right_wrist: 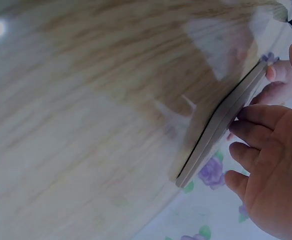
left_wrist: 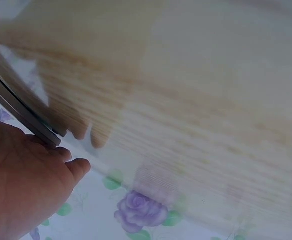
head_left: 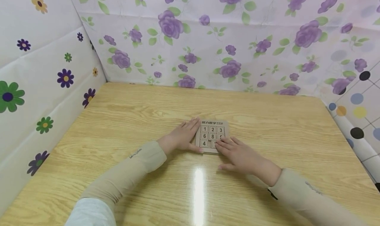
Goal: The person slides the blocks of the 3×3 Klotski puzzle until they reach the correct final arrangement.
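A flat, light-coloured number slide puzzle (head_left: 212,132) lies on the table, with tiles 1, 2, 3, then 6, 8, 5, then 4 in view. My left hand (head_left: 182,137) rests against its left side, fingers straight along the edge and thumb at the lower left corner. The fingertips of my right hand (head_left: 241,156) touch the lower right tiles and partly cover them; its thumb points away to the left over the table. From the left wrist, the puzzle's edge (left_wrist: 23,110) shows beside the palm. In the right wrist view, the fingers lie over the puzzle's face (right_wrist: 221,125).
A wood-grain table (head_left: 142,113) carries the puzzle, with a bright light reflection near its front. Flowered sheets hang behind it (head_left: 205,54) and at the left (head_left: 53,84). A dotted sheet (head_left: 360,112) stands along the right side.
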Tool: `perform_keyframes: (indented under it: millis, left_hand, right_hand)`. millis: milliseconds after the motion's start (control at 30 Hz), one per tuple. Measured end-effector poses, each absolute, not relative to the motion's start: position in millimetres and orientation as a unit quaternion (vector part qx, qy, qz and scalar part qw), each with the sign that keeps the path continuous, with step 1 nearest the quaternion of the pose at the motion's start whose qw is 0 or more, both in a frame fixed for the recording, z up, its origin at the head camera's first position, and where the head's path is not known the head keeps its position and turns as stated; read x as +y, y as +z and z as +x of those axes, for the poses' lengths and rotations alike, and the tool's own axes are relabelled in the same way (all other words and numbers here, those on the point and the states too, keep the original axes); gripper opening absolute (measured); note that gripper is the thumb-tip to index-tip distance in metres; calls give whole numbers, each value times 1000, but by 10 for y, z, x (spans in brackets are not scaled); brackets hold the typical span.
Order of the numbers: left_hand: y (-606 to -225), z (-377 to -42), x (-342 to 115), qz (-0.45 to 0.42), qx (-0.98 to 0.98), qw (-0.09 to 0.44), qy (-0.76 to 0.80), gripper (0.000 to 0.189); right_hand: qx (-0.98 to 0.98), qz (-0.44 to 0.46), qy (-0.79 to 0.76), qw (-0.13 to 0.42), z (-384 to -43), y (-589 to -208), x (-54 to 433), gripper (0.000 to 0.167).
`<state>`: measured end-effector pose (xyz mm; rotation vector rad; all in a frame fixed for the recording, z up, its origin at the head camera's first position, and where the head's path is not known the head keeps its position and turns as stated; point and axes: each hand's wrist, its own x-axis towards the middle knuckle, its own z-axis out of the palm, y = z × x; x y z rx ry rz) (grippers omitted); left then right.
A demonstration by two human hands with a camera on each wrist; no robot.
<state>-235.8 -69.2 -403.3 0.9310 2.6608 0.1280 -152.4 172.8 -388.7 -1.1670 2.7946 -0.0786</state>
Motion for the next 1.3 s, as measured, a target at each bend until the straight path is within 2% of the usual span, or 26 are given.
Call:
perform_keyframes:
  millis: [267, 833, 1300]
  left_hand:
    - [-4038, -2348, -688, 323, 931, 163, 42, 120]
    - [-4082, -2352, -668, 324, 932, 159, 39, 120]
    - [-4042, -2359, -684, 323, 932, 159, 42, 121]
  right_hand:
    - [921, -386, -28, 50, -1523, -3931, 1648, 78]
    - [938, -340, -40, 59, -1678, -3944, 1820, 78]
    - [931, -362, -17, 49, -1513, -3901, 1824, 76]
